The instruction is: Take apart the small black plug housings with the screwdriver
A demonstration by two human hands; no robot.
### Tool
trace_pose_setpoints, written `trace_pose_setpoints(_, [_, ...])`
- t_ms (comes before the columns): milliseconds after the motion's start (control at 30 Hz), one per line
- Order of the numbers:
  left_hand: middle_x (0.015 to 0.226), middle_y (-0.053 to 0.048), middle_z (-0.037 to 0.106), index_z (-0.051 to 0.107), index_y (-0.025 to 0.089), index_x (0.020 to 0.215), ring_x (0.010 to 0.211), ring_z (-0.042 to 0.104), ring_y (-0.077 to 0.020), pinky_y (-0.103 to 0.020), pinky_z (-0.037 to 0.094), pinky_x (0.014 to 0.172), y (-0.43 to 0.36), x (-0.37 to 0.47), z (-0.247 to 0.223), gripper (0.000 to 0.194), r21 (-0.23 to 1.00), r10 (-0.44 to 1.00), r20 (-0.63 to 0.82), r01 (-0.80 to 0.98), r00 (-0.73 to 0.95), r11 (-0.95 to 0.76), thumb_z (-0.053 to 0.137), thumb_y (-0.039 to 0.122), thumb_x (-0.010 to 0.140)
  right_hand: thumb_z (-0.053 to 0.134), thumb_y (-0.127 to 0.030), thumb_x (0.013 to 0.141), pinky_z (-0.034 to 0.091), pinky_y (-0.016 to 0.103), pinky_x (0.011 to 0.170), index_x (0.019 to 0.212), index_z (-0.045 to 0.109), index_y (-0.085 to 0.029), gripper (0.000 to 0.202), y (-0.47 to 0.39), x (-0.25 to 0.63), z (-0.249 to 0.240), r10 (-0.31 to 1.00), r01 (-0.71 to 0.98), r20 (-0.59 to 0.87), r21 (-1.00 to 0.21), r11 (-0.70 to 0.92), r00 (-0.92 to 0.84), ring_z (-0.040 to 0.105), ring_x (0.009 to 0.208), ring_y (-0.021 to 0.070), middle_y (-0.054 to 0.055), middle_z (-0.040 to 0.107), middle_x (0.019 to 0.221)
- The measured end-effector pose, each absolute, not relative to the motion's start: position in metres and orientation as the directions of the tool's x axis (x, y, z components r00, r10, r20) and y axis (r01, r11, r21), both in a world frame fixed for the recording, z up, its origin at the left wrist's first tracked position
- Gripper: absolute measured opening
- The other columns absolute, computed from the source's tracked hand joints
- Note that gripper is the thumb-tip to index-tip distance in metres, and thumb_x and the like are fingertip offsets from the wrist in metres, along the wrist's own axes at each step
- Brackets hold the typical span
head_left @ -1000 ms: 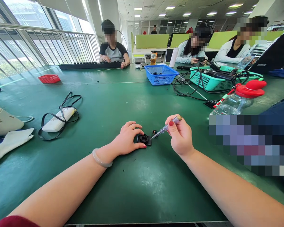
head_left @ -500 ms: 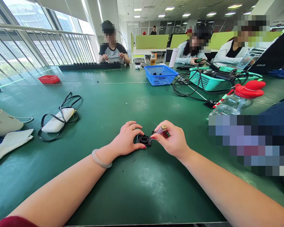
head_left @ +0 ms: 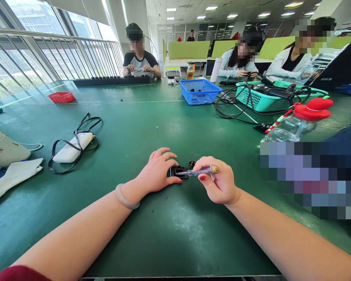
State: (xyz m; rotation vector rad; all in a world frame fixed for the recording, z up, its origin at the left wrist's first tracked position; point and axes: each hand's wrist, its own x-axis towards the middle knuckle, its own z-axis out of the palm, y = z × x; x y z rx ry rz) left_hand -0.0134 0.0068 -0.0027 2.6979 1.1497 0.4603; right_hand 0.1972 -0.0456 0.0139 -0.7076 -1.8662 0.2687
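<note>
Black part (head_left: 180, 169), left hand (head_left: 155, 171) gripping its sides

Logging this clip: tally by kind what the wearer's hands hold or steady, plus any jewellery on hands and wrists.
Tools: 1 (screwdriver, in the right hand)
Parts: 1 (black block, between the thumb and fingers of the left hand)
Jewellery: 2 (bangle, ring, both left side)
Total: 4
</note>
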Motion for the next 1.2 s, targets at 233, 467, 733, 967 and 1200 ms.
trace_pose_setpoints(233, [0.128,-0.011,0.066,0.072,0.021,0.099,0.139,0.039,-0.0385,-0.06,0.034,0.113,0.009,-0.013,-0.004,0.041,0.267,0.71,0.228,0.659,0.666,-0.703,0.077,0.055,0.076,0.052,-0.027,0.091,0.042,0.026,0.053,0.084,0.056,-0.025,0.008,-0.043,0.192,0.015,0.57,0.341,0.726,-0.462,0.819,-0.384,0.049,0.051,0.012,-0.002,0.061,0.065])
trace_pose_setpoints(467, [0.124,-0.009,0.068,0.072,0.023,0.099,0.138,0.04,-0.0375,-0.059,0.034,0.113,0.009,-0.013,-0.006,0.037,0.262,0.695,0.243,0.644,0.677,-0.719,0.078,0.051,0.076,0.06,-0.032,0.089,0.04,0.023,0.05,0.08,0.055,-0.025,0.012,-0.041,0.188,0.013,0.743,0.406,0.58,-0.623,0.668,-0.333,0.045,0.047,0.0098,-0.005,0.057,0.062])
trace_pose_setpoints(733, [0.125,-0.01,0.067,0.073,0.022,0.099,0.138,0.039,-0.0384,-0.06,0.034,0.113,0.009,-0.013,-0.006,0.04,0.271,0.696,0.247,0.641,0.675,-0.718,0.078,0.054,0.075,0.049,-0.047,0.096,0.037,0.024,0.047,0.083,0.054,-0.024,0.027,-0.04,0.196,0.014,0.784,0.391,0.62,-0.713,0.583,-0.039,0.043,0.045,0.01,-0.005,0.052,0.058])
trace_pose_setpoints(967, [0.118,-0.008,0.07,0.07,0.024,0.107,0.132,0.045,-0.0337,-0.054,0.036,0.111,0.004,-0.013,0.002,0.038,0.309,0.696,0.299,0.624,0.653,-0.718,0.071,0.052,0.082,0.051,-0.049,0.096,0.037,0.024,0.049,0.081,0.054,-0.023,0.03,-0.033,0.194,0.01,0.846,0.392,0.516,-0.757,0.523,-0.132,0.042,0.048,0.0099,-0.005,0.049,0.059])
trace_pose_setpoints(1200, [0.105,-0.009,0.07,0.06,0.023,0.132,0.111,0.053,-0.0299,-0.05,0.043,0.102,0.002,-0.012,0.007,0.044,0.276,0.792,0.372,0.757,0.485,-0.593,0.055,0.045,0.094,0.05,-0.056,0.096,0.035,0.026,0.047,0.087,0.053,-0.024,0.033,-0.026,0.206,0.004,0.726,0.182,0.63,-0.776,0.604,0.275,0.042,0.048,0.0106,-0.005,0.049,0.063])
